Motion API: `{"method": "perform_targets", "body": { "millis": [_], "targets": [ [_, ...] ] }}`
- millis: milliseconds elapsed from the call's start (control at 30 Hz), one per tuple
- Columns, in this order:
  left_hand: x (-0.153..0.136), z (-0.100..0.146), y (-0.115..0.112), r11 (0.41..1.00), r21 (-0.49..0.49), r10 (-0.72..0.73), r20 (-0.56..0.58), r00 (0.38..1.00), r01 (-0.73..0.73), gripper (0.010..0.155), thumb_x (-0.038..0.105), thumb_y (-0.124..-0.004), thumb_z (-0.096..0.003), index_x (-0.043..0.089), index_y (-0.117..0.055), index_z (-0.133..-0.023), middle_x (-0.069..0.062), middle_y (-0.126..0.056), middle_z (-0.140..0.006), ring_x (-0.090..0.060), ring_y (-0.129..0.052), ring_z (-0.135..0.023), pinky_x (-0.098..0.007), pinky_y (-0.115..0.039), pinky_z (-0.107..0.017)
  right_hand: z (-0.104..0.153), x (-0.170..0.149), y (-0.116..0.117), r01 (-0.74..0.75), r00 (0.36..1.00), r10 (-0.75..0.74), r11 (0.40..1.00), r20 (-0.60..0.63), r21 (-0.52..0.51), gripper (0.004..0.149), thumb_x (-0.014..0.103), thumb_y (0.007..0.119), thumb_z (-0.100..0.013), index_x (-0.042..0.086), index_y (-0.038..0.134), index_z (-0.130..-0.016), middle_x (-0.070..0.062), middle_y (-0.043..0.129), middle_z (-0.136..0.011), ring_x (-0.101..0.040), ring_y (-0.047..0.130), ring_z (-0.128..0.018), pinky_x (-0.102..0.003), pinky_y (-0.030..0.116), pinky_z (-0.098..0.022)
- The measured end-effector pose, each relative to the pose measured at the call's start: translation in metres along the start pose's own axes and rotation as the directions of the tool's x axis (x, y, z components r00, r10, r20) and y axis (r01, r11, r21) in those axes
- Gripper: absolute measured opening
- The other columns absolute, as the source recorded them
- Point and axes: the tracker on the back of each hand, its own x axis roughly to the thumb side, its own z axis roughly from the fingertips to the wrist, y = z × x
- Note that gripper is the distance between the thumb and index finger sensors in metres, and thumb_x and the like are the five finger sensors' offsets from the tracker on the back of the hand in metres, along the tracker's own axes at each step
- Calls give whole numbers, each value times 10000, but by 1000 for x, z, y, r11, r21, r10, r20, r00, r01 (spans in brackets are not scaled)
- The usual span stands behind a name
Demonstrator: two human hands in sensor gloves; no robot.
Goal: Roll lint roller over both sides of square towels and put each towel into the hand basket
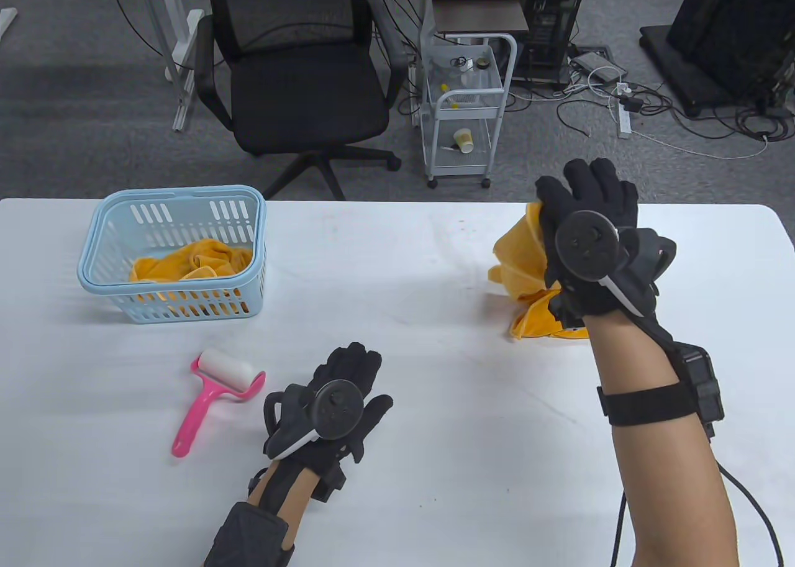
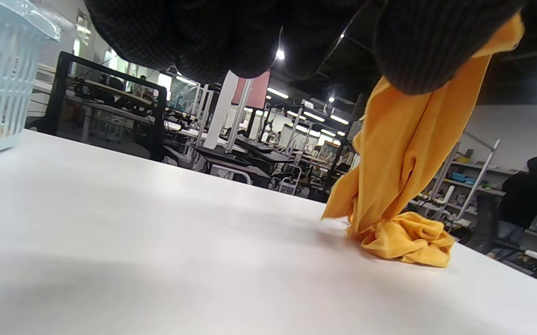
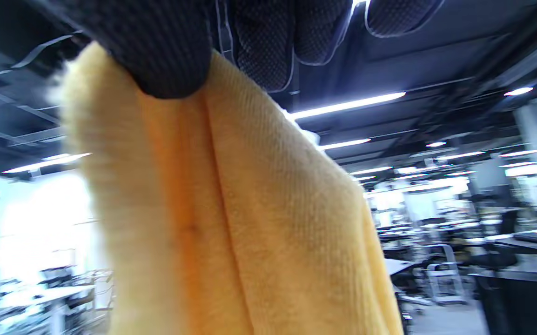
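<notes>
My right hand (image 1: pixel 577 197) is raised over the table's right side and pinches a yellow towel (image 1: pixel 522 263) by its top. The towel hangs down, and its lower end lies bunched on the table (image 2: pixel 408 239). In the right wrist view the towel (image 3: pixel 231 223) fills the frame under my fingertips (image 3: pixel 171 51). My left hand (image 1: pixel 363 371) lies flat and open on the table near the front, holding nothing. The pink lint roller (image 1: pixel 217 387) lies on the table just left of that hand. A light blue hand basket (image 1: pixel 105 231) at the back left holds another yellow towel (image 1: pixel 192 259).
The white table (image 1: pixel 410 269) stretches between basket and hanging towel. Beyond its far edge stand a black office chair (image 1: pixel 298 95) and a white trolley (image 1: pixel 466 107). A person (image 2: pixel 529 195) stands far off in the left wrist view.
</notes>
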Motion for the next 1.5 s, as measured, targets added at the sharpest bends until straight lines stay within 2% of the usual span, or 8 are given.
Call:
{"method": "perform_targets", "body": {
  "millis": [133, 400, 567, 667, 900, 1067, 1200, 1500],
  "targets": [
    [9, 4, 7, 986, 9, 168, 86, 982, -169, 761, 631, -761, -455, 273, -531, -1087, -105, -528, -1191, -442, -662, -1065, -597, -630, -726, 38, 47, 12, 27, 986, -40, 996, 161, 83, 440, 392, 825, -531, 164, 834, -907, -132, 677, -1079, -450, 553, -1043, -681, 531, -693],
    [17, 7, 5, 947, -67, 320, 147, 936, -313, 857, 683, -794, -414, 241, -521, -1095, -110, -525, -1197, -461, -637, -1076, -647, -615, -723, 126, 100, 89, 135, 942, -198, 963, 271, 234, 445, 431, 856, -506, 124, 849, -828, -134, 721, -1044, -450, 591, -1026, -677, 553, -683],
    [15, 4, -4, 962, -73, 270, 100, 958, -264, 574, 441, -841, -490, 271, -683, -1015, -64, -728, -1107, -407, -831, -982, -614, -702, -692, 157, 89, 110, 213, 933, -276, 940, 230, 266, 465, 446, 849, -506, 103, 834, -819, -126, 721, -1041, -444, 604, -1021, -669, 562, -684],
    [13, 3, -5, 961, -62, 273, 91, 958, -268, 436, 360, -829, -515, 314, -781, -946, -20, -838, -1033, -363, -930, -906, -588, -754, -669, 165, 76, 118, 305, 901, -385, 889, 198, 341, 501, 467, 827, -507, 124, 808, -871, -130, 671, -1075, -445, 563, -1040, -681, 537, -692],
    [18, 8, 2, 997, 69, 27, 167, 986, -39, 387, 317, -846, -497, 398, -834, -874, 42, -925, -920, -272, -1004, -801, -551, -796, -651, 177, 43, 144, 571, 704, -710, 592, 32, 568, 540, 515, 764, -516, 107, 867, -856, -158, 712, -1052, -467, 575, -1027, -699, 530, -681],
    [25, 15, 9, 992, 126, -18, 266, 964, -16, 393, 299, -861, -488, 420, -830, -861, 85, -927, -925, -240, -999, -820, -554, -776, -681, 180, 38, 151, 535, 780, -626, 682, 20, 499, 605, 497, 787, -512, 174, 713, -1018, -152, 676, -1069, -465, 572, -1026, -686, 550, -677],
    [31, 19, 12, 988, 156, -54, 290, 956, 8, 398, 325, -871, -486, 426, -816, -867, 104, -934, -931, -236, -1003, -827, -554, -774, -686, 181, 40, 166, 619, 670, -738, 494, -82, 610, 672, 499, 842, -498, 234, 630, -1077, -177, 579, -1117, -488, 490, -1048, -710, 511, -678],
    [29, 20, 10, 977, 187, -144, 237, 961, 100, 396, 347, -869, -484, 408, -819, -872, 87, -954, -912, -245, -1009, -813, -562, -776, -674, 180, 39, 165, 686, 572, -811, 393, -120, 612, 405, 385, 953, -459, 192, 843, -796, -143, 660, -1079, -476, 497, -1054, -721, 503, -680]
  ]
}}
